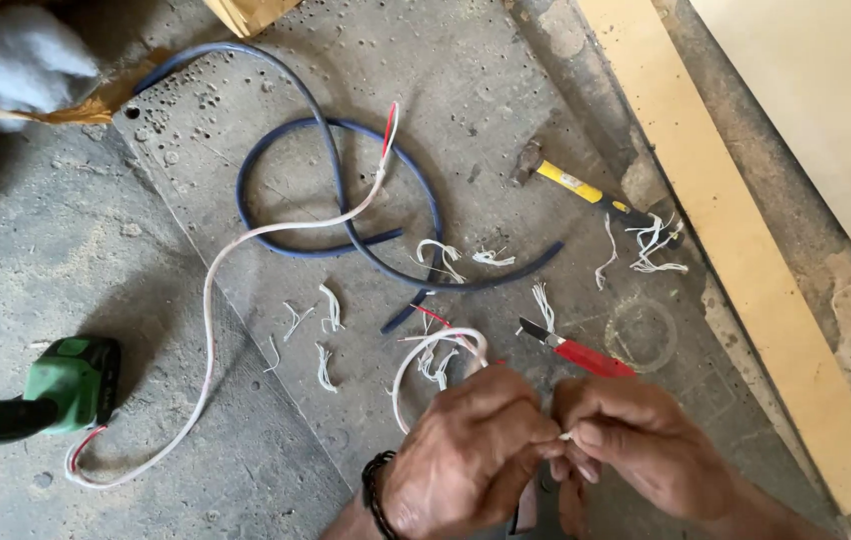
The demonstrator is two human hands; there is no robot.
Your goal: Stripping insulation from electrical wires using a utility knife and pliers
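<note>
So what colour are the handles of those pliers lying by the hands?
Red, with dark jaws; the pliers show best in the head view.

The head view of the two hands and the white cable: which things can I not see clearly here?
- White cable end: head view, pinched between the left hand and right hand; their fingers cover it.
- Red-handled cutter: right hand hides the handle ends.
- Green power tool: cut off by the left edge.
- Hammer: white scraps cover the handle end.
</note>
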